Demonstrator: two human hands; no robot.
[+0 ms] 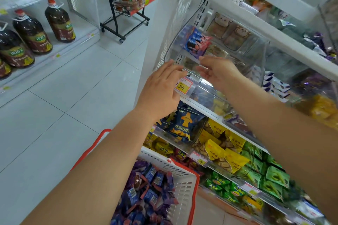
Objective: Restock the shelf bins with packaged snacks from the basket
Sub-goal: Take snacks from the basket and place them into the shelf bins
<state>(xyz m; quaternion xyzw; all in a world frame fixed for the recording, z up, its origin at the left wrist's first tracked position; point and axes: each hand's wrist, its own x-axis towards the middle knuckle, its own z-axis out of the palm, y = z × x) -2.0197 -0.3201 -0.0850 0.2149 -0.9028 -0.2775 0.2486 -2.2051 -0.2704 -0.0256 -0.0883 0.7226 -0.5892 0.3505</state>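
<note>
Left hand (161, 87), right hand (217, 71): fingers straight, holding nothing, at clear bin (215, 55) front edge; contact unclear. Snacks (146, 195) in basket (184, 186), bottom cut off. Bin contents blurred.

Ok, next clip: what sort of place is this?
Most likely a small grocery or convenience store. Shelves carry clear bins of packaged snacks with price tags on their fronts, big oil bottles line a shelf across the aisle, and a shopping basket holds more snacks.
</note>
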